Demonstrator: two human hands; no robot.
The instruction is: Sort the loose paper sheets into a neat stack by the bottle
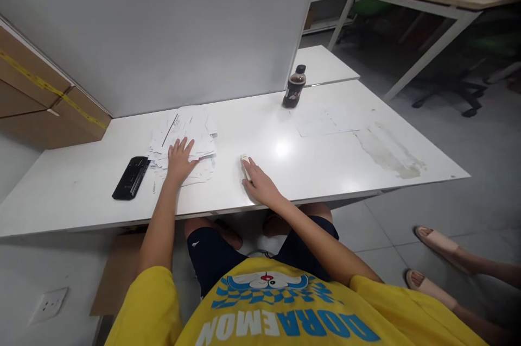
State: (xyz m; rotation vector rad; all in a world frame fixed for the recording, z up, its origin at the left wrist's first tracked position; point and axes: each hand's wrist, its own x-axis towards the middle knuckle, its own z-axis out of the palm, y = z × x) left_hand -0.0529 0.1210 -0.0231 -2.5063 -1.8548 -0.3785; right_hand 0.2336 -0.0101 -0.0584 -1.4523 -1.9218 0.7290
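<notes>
My left hand lies open, fingers spread, on a loose pile of printed white papers on the white table. Left of that pile is a flat, glossy black oblong object. To the right of the papers, my right hand is closed around a small cream-white oblong object, resting at the tabletop. Its far end shows beyond my fingers; the rest is partly covered, and I cannot make out its exact kind.
A bottle of dark drink stands at the back near a grey panel. Thin sheets and a stained patch are to the right. Cardboard boxes stand at the left. Another person's sandalled feet are at lower right.
</notes>
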